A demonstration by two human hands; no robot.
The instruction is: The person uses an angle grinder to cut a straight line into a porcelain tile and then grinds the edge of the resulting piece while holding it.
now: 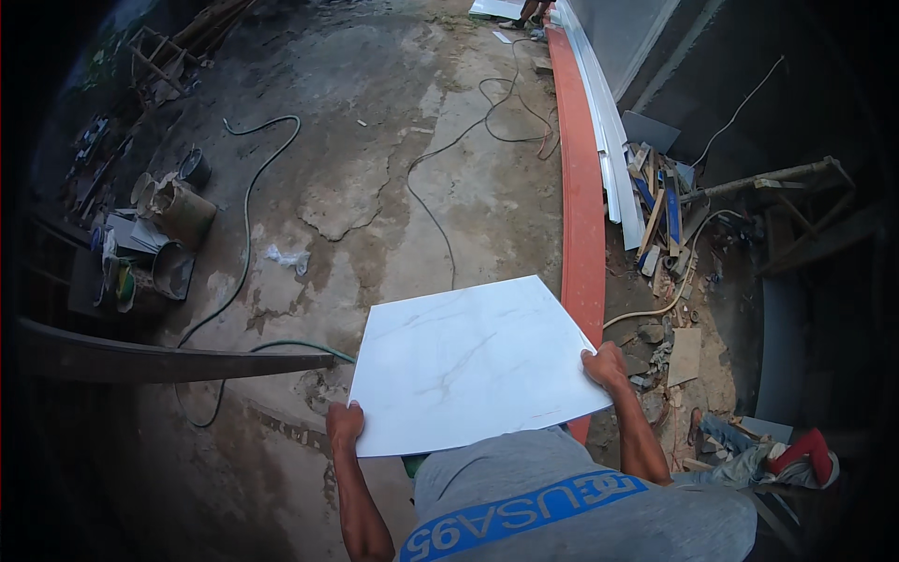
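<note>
White, grey-veined rectangular tile (473, 361) before my waist

My left grip (345, 426) pinches its left edge near the closer corner; my right grip (607, 365) pinches the right edge. It looks stiff, smooth, heavyish and brittle, best held by opposite sides. Face up, its long axis seems to run left to right.

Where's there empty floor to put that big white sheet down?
Bare floor shows between the green hose and dark cable, beyond the crumpled plastic; also beyond the white sheet, between that cable and the red board. It's crowded left around the buckets and right around the wood scraps.
</note>
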